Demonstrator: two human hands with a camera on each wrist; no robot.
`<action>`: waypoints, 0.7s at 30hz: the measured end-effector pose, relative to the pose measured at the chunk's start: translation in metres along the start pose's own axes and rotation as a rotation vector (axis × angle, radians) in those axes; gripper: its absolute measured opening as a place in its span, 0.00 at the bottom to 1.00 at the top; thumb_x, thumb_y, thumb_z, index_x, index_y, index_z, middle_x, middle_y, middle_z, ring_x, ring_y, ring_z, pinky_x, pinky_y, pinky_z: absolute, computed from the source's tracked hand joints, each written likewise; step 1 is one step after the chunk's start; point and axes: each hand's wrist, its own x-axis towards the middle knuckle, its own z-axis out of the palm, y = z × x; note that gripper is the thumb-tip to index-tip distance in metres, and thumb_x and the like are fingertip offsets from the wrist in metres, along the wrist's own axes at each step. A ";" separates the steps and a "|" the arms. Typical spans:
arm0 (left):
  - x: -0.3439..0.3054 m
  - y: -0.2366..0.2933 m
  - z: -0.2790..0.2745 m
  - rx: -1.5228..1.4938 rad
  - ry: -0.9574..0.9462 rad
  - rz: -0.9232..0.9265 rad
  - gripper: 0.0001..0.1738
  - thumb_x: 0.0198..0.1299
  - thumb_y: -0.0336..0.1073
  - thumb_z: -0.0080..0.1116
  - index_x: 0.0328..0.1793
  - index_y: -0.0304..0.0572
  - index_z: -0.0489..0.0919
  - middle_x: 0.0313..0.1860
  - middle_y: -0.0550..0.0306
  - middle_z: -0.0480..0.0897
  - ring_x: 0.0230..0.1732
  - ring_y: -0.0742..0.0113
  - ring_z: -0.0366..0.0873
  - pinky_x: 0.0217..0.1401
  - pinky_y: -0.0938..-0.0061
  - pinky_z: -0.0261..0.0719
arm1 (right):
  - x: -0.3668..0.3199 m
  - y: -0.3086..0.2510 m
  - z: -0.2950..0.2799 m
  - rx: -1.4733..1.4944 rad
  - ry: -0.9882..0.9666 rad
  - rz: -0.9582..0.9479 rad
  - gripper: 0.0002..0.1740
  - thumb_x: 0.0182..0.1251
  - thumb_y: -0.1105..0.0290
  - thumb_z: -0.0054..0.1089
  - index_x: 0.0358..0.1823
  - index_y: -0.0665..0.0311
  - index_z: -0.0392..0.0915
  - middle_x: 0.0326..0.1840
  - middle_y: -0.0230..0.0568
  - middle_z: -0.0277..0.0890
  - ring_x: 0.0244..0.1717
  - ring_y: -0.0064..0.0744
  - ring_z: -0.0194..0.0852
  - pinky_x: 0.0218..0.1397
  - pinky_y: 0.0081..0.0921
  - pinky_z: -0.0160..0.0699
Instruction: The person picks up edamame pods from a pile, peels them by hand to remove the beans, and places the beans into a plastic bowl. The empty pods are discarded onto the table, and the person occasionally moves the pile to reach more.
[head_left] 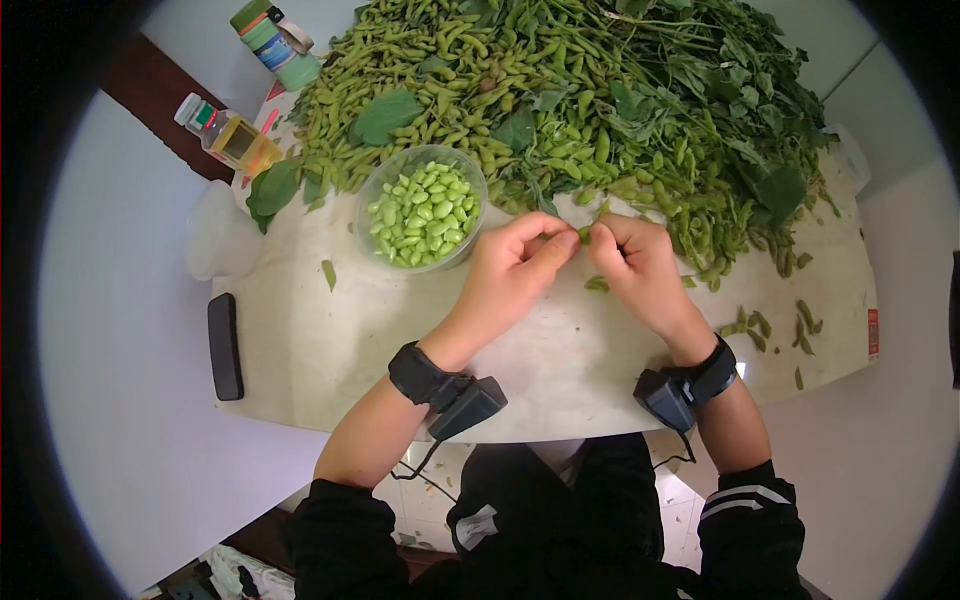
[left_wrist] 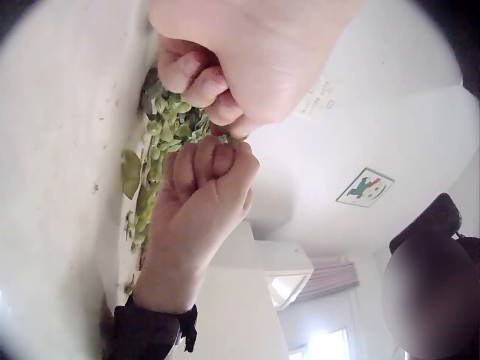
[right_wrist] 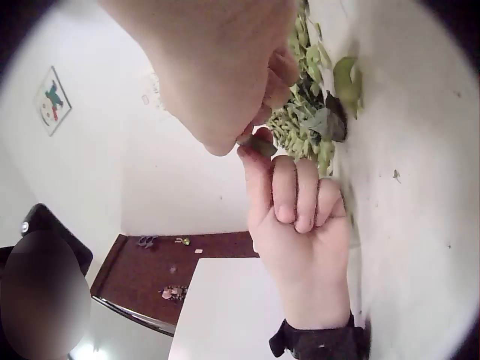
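Observation:
Just above the middle of the table, the left hand [head_left: 520, 262] and the right hand [head_left: 640, 268] meet fingertip to fingertip. Between them they pinch one green pod [head_left: 584, 235], mostly covered by the fingers; it also shows as a dark green piece [right_wrist: 262, 145] in the right wrist view. To the left of the hands stands a clear round bowl [head_left: 365, 243] of shelled green beans [head_left: 425, 215]. A large heap of pods and leafy stems [head_left: 600, 130] lies beyond both hands.
An oil bottle [head_left: 240, 140], a green-capped container [head_left: 275, 45] and a clear plastic tub [head_left: 220, 232] stand at the left. A black case [head_left: 225, 346] lies on the left table edge. Loose pods [head_left: 750, 325] lie at the right.

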 end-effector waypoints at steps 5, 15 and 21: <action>0.002 0.004 -0.001 -0.240 -0.056 -0.178 0.07 0.60 0.34 0.47 0.33 0.39 0.72 0.13 0.71 0.63 0.12 0.85 0.54 0.15 0.87 0.48 | -0.001 0.002 0.000 0.026 -0.064 -0.005 0.12 0.57 0.73 0.48 0.18 0.71 0.64 0.12 0.36 0.56 0.16 0.20 0.49 0.18 0.22 0.53; 0.002 0.002 -0.009 -0.660 -0.263 -0.442 0.08 0.63 0.35 0.41 0.32 0.42 0.69 0.10 0.72 0.55 0.10 0.83 0.48 0.14 0.85 0.45 | -0.002 -0.004 -0.008 0.220 -0.174 -0.004 0.14 0.59 0.72 0.47 0.17 0.70 0.63 0.12 0.27 0.54 0.17 0.14 0.47 0.18 0.18 0.50; -0.001 0.000 -0.004 -0.578 -0.302 -0.319 0.09 0.63 0.38 0.43 0.33 0.43 0.68 0.14 0.70 0.60 0.14 0.84 0.52 0.16 0.85 0.49 | -0.002 0.000 -0.008 0.289 -0.153 0.025 0.17 0.61 0.69 0.49 0.16 0.68 0.62 0.13 0.25 0.55 0.18 0.13 0.47 0.18 0.17 0.49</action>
